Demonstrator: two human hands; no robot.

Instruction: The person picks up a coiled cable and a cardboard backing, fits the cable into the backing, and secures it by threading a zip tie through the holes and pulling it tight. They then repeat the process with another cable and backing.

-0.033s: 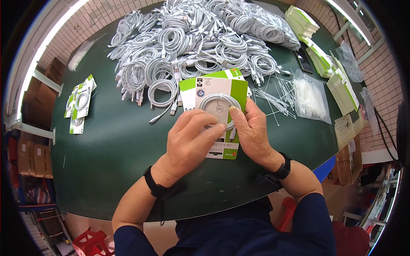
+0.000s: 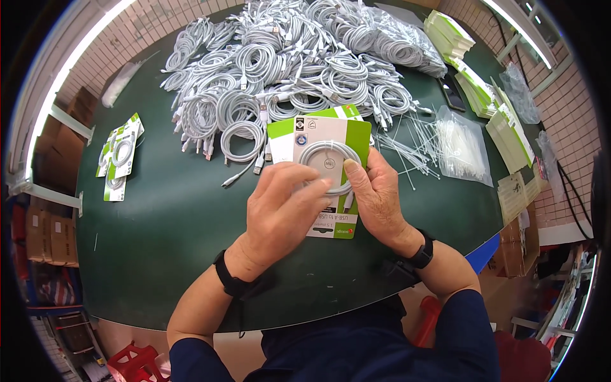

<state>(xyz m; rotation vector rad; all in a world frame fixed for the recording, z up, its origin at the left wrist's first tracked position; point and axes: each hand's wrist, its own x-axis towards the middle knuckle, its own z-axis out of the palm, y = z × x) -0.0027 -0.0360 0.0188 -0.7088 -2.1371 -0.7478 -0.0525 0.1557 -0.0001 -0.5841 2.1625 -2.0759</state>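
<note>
Tabletop: dark green, smooth and slightly scuffed, with a curved look toward the rim; the table (image 2: 165,242) spreads out on every side of the backing card (image 2: 330,167).
Backing card: thin, flat, rectangular, white with a green strip, held tilted above the table near its front edge.
Coiled cable: a smooth pale-grey ring (image 2: 312,150) against that card's face, one white plug hanging at its lower right.
Right hand: clamped on the right edge of the card (image 2: 379,194), thumb over the ring, fingers behind.
Left hand: curled over the ring's lower left (image 2: 280,207), thumb and forefinger near each other; whether they pinch anything I cannot tell.
Step in hand: apparently fastening the coil to the card.
Next move calls for: probably a steady right grip while the left fingertips work at the ring's inner edge.
Second card: green and white (image 2: 277,132), partly hidden behind the backing card.
Cable heap: glossy, tangled grey coils (image 2: 254,63), beyond the card.
Cable ties: stiff, slender white strips (image 2: 407,149) strewn right of the card; more in a crinkled clear bag (image 2: 461,149) farther right.
Carded cables: a small overlapping group (image 2: 121,153), well left of the card.
</note>
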